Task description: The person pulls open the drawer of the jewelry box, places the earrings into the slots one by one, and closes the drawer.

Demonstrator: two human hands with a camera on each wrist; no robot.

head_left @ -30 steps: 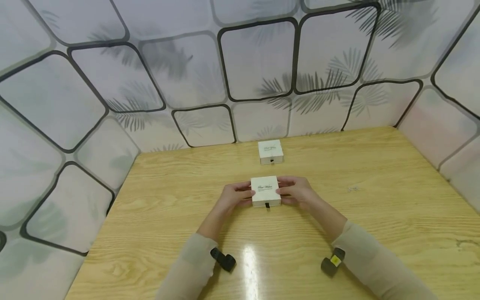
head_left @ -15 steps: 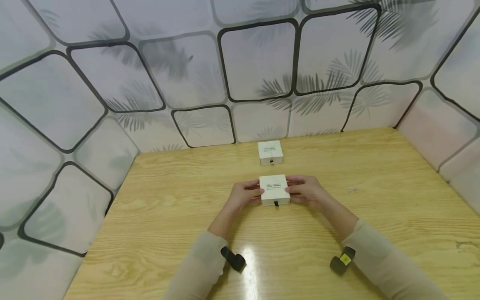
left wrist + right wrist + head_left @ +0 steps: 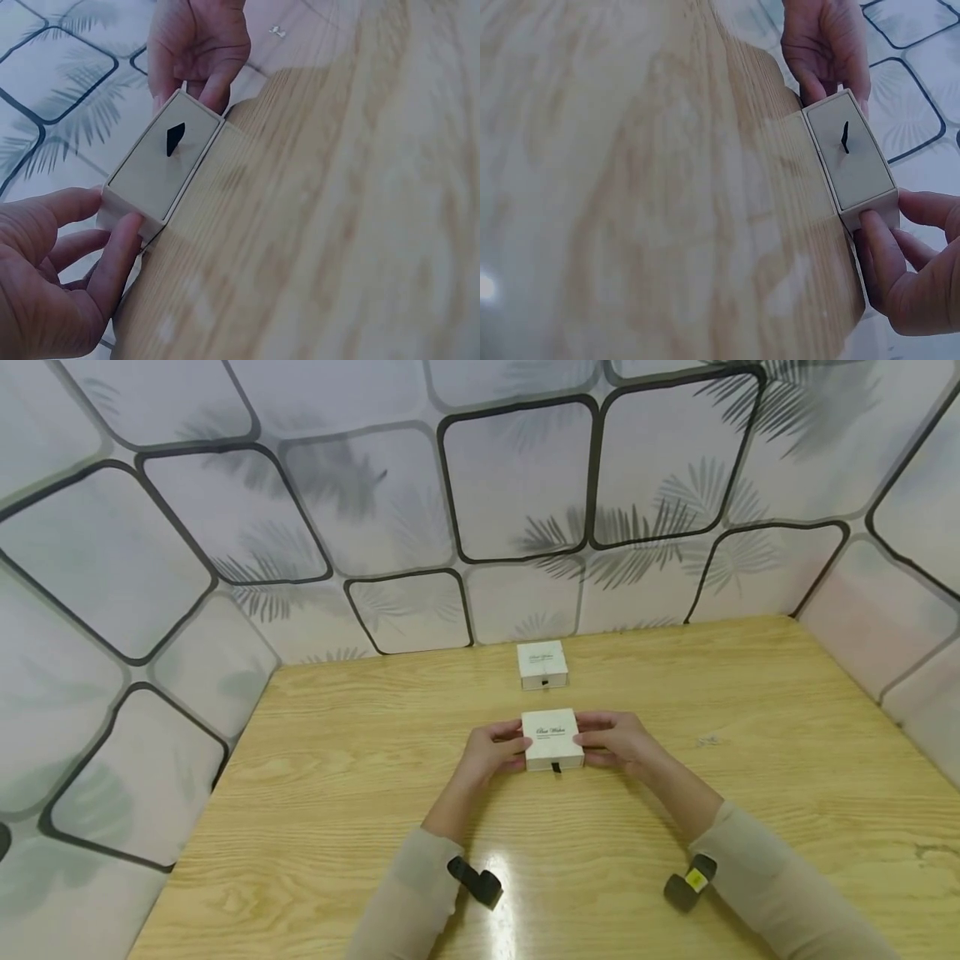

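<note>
Two hands at work: left hand [image 3: 489, 750] and right hand [image 3: 621, 742] pinch the near box [image 3: 551, 742] from opposite sides around mid-table [image 3: 337, 777], probably to keep it square, its black tab [image 3: 556, 767] uncovered on the near face. Far box [image 3: 542, 662] sits apart, just beyond, by the wall [image 3: 517, 485], so it's the likely obstacle straight ahead; small pale bits [image 3: 707, 740], unidentifiable, lie right, out of the way.

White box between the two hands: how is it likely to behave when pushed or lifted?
The white box probably won't roll or tip: it is low and flat-sided. Crisp edges suggest stiffness. The inset front with a black tab may slide out if tilted.
</note>
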